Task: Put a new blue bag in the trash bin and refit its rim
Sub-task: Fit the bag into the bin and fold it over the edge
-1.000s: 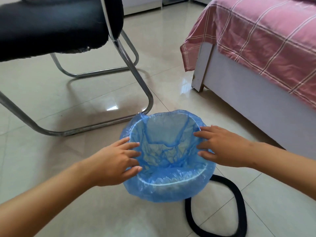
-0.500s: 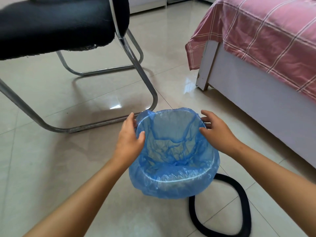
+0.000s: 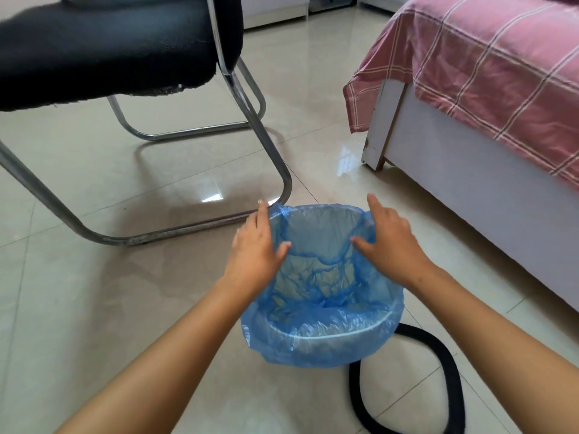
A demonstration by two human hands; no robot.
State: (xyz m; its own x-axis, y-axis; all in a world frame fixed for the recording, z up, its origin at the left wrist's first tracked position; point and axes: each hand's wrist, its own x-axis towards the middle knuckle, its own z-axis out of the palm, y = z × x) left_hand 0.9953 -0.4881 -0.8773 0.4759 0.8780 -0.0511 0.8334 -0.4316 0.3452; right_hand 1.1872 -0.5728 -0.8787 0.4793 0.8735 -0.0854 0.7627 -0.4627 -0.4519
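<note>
A blue bag [image 3: 322,339] lines the small round trash bin [image 3: 316,336], its edge folded down over the outside; the bin shows only faintly through the plastic. My left hand [image 3: 255,249] holds the bag at the far left of the bin's top, thumb inside and fingers outside. My right hand [image 3: 390,242] holds it the same way at the far right. A black rim ring [image 3: 452,389] lies flat on the floor, just right of and behind the bin's near side, partly cut off by the frame's bottom edge.
A black chair [image 3: 94,51] on a chrome tube frame [image 3: 283,186] stands close to the bin's far left. A white bed frame [image 3: 470,183] under a pink checked cover [image 3: 485,57] fills the right. Glossy beige floor tiles lie all around.
Both hands slid from the bin's sides along the top toward its far edge, thumbs now hooked inside the bag. The bag's far edge sits more loosely inward.
</note>
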